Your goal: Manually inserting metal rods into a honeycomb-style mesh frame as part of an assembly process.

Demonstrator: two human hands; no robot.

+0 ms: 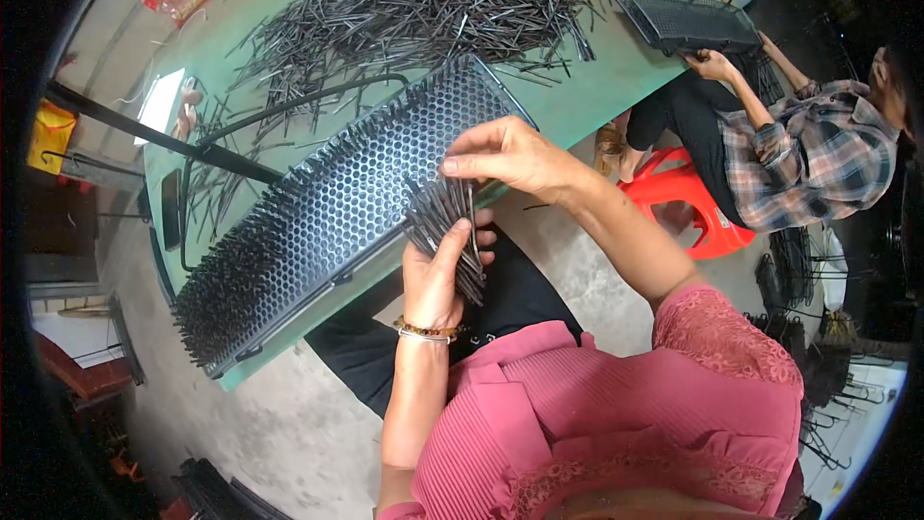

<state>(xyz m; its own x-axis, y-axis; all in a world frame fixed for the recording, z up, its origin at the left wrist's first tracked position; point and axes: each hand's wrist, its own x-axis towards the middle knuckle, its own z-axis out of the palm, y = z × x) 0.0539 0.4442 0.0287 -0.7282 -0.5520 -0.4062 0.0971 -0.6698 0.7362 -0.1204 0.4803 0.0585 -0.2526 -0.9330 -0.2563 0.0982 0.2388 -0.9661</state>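
Observation:
My left hand is closed around a bundle of thin dark rods, its thumb laid across them. Just above the bundle's top ends, the thumb and forefinger of my right hand come together in a pinch; whatever is between the fingertips is too small to make out. Behind both hands, a long black perforated metal rack lies slanted on the green table. Dark rods stand upright in its holes, packed densely at the left end and in a strip along the far edge. The holes nearest my hands show bare.
A large heap of loose dark rods covers the far part of the green table. A black frame bar crosses at left. To the right, a person's hand holds another perforated rack, beside a red plastic stool.

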